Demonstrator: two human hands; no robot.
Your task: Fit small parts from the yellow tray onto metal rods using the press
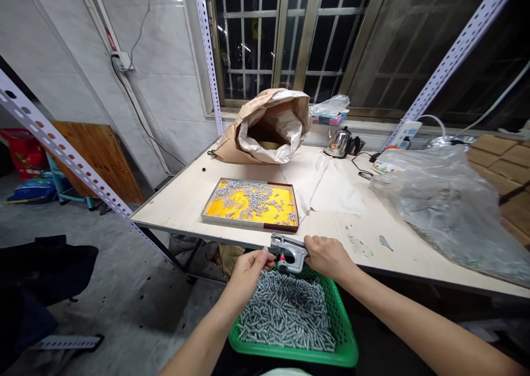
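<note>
A silver metal clamp-like tool [295, 253] with a black, red-ringed knob sits at the table's front edge. My right hand [327, 256] is closed around the tool's right end. Close to its left side, my left hand [250, 268] has thumb and fingers pinched together; what they hold, if anything, is too small to make out. Below both hands a green plastic basket [345, 340] is filled with grey metal screws [290, 312]. Just behind the tool lies a shallow tray [244, 221] with a yellow bottom and small silver screws [256, 196] scattered over it.
The pale table [174, 205] also carries an open paper sack [236, 141], a steel kettle [337, 142] and a large clear plastic bag [447, 199]. Brown cardboard boxes [497, 160] are stacked at right. Perforated metal posts [209, 50] rise beside the table.
</note>
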